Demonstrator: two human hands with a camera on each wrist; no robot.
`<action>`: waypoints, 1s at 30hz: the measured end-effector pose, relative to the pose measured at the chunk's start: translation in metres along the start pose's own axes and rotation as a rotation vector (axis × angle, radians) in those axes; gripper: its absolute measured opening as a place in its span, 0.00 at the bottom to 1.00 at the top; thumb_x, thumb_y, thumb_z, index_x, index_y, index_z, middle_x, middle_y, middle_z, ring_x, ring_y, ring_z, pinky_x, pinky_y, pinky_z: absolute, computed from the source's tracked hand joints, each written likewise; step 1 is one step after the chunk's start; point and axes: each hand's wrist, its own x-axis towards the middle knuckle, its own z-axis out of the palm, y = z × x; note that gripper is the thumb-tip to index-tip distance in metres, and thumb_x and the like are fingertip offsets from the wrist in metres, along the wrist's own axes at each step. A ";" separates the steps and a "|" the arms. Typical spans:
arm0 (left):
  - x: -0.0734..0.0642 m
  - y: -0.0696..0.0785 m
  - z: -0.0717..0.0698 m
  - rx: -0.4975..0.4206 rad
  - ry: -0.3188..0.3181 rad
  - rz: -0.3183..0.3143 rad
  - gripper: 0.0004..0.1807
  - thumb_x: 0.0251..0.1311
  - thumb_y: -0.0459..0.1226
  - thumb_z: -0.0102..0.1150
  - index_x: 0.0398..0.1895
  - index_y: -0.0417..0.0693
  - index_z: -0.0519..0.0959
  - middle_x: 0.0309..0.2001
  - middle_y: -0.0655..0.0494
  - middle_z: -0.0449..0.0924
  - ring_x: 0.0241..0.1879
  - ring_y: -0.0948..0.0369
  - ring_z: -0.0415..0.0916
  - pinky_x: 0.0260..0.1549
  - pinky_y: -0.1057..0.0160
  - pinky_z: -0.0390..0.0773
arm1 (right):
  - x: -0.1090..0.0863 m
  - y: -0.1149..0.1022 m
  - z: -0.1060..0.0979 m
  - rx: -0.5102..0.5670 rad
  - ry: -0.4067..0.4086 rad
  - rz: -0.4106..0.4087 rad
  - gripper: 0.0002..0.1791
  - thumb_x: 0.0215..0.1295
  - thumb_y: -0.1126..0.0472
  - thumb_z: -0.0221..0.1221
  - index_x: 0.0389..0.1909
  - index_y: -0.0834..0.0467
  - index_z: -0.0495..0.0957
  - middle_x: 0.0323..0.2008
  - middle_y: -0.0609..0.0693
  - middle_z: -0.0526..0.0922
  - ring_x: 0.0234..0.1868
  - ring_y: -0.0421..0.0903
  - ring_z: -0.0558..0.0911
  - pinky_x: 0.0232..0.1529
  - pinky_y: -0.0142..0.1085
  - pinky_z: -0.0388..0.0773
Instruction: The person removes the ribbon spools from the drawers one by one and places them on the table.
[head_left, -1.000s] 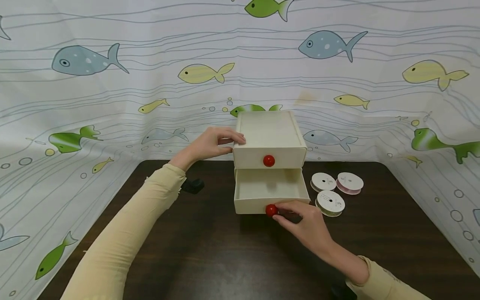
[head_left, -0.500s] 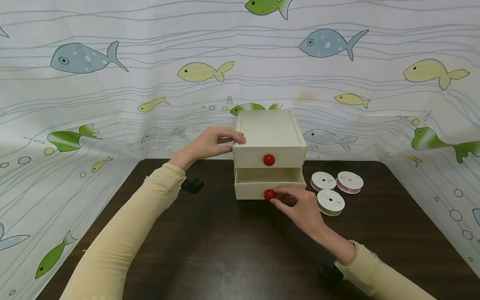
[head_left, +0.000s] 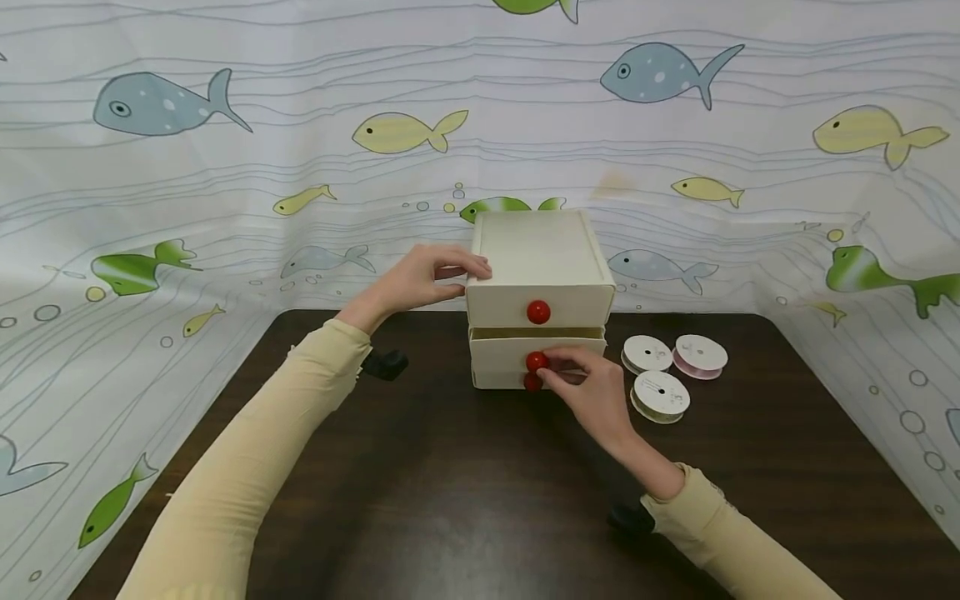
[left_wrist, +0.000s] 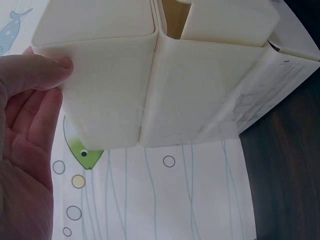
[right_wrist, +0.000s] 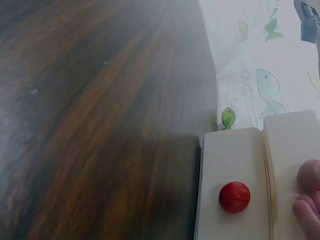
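A cream drawer cabinet [head_left: 540, 250] with red round knobs stands at the back middle of the table. Its middle drawer [head_left: 497, 357] juts out slightly, with a narrow gap above its front. My right hand [head_left: 596, 396] pinches that drawer's red knob [head_left: 536, 361] between thumb and fingers. The bottom drawer's knob [right_wrist: 234, 197] is free of any hand in the right wrist view. At the cabinet's top left edge, my left hand [head_left: 423, 279] holds on, fingers over the top. In the left wrist view its thumb [left_wrist: 55, 70] touches the side wall.
Three ribbon spools, a near one [head_left: 660, 394], a left one [head_left: 647, 354] and a pinkish one [head_left: 701, 354], lie right of the cabinet. A fish-patterned sheet [head_left: 300, 125] rises behind the dark wooden table [head_left: 435, 492] and along its sides.
My right hand has pushed the middle drawer inward, from well out to nearly closed, keeping its pinch on the knob. The bottom knob has come into sight. My left hand has stayed on the cabinet.
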 end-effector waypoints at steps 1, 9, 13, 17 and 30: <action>0.000 0.000 0.000 0.000 -0.001 -0.001 0.18 0.60 0.22 0.58 0.51 0.44 0.84 0.59 0.47 0.80 0.68 0.54 0.72 0.65 0.57 0.76 | 0.001 0.000 0.001 0.004 0.004 0.014 0.14 0.54 0.67 0.71 0.43 0.62 0.86 0.40 0.59 0.88 0.38 0.53 0.89 0.40 0.43 0.88; 0.000 0.001 0.000 0.004 -0.005 0.015 0.18 0.61 0.22 0.58 0.51 0.43 0.84 0.59 0.46 0.80 0.68 0.53 0.72 0.65 0.56 0.76 | 0.009 0.004 0.007 0.020 0.024 0.039 0.13 0.55 0.69 0.70 0.42 0.67 0.85 0.40 0.63 0.87 0.40 0.57 0.89 0.41 0.49 0.87; -0.001 0.002 -0.001 0.000 0.001 0.020 0.18 0.60 0.21 0.58 0.51 0.44 0.84 0.59 0.46 0.80 0.68 0.53 0.72 0.64 0.56 0.76 | 0.013 0.009 0.009 0.047 0.031 0.047 0.13 0.56 0.65 0.71 0.43 0.61 0.86 0.40 0.58 0.88 0.40 0.53 0.89 0.41 0.36 0.88; 0.000 0.001 0.000 0.000 -0.004 0.020 0.18 0.60 0.22 0.58 0.51 0.43 0.84 0.59 0.45 0.80 0.67 0.52 0.72 0.64 0.56 0.76 | 0.014 0.012 0.010 0.095 0.035 0.049 0.13 0.56 0.63 0.71 0.43 0.59 0.86 0.41 0.57 0.87 0.41 0.52 0.89 0.41 0.24 0.85; 0.000 0.001 0.000 -0.006 0.004 0.018 0.18 0.60 0.21 0.57 0.51 0.43 0.84 0.59 0.45 0.80 0.67 0.52 0.72 0.65 0.55 0.76 | 0.015 0.013 0.013 0.104 0.068 0.035 0.13 0.56 0.65 0.71 0.42 0.62 0.86 0.40 0.58 0.87 0.39 0.54 0.89 0.40 0.23 0.85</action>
